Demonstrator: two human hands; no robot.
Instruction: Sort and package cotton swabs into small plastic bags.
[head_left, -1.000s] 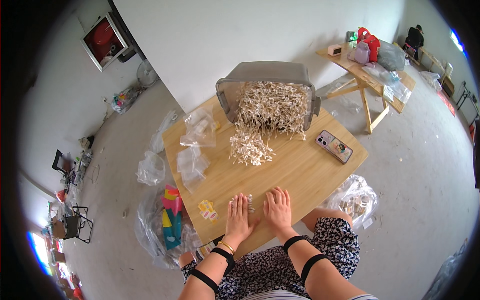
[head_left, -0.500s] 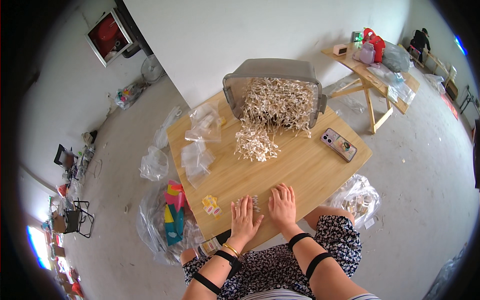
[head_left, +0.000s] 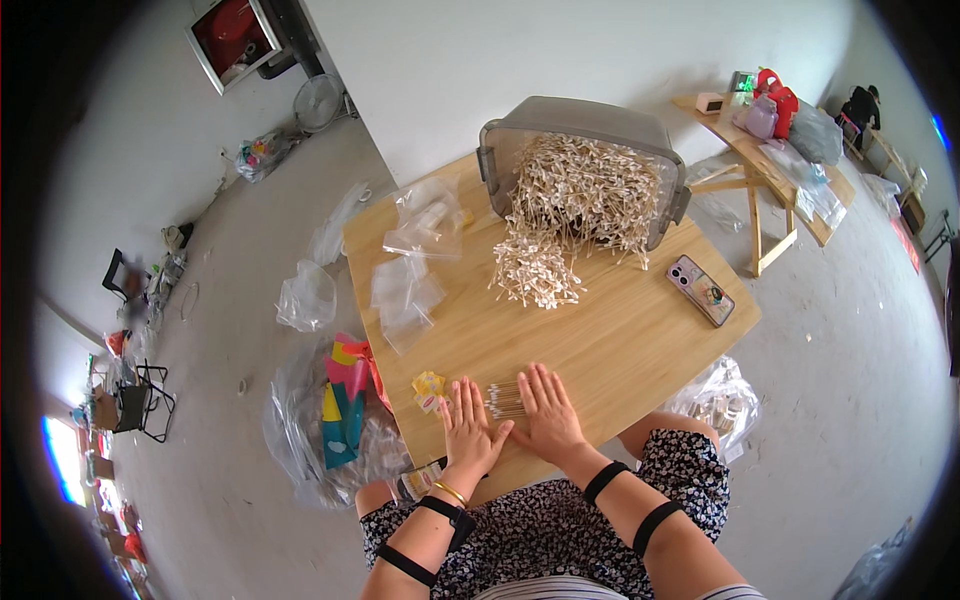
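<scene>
My left hand (head_left: 468, 427) and my right hand (head_left: 545, 412) lie flat, palms down, on the near edge of a wooden table (head_left: 620, 340). Between them rests a small bundle of cotton swabs (head_left: 505, 399), touched by the fingers of both hands. Neither hand grips anything. Farther back, a grey plastic bin (head_left: 580, 160) lies tipped on its side, and a heap of cotton swabs (head_left: 560, 225) spills out of it onto the table.
Clear plastic bags (head_left: 410, 270) lie on the table's left part, a small yellow packet (head_left: 429, 388) near my left hand, a phone (head_left: 700, 289) at the right. Bags with colourful items (head_left: 340, 410) sit on the floor left; another table (head_left: 770, 150) stands behind.
The view has shifted slightly, so the table and bin sit a little more to the right. Both hands stay flat around the small swab bundle.
</scene>
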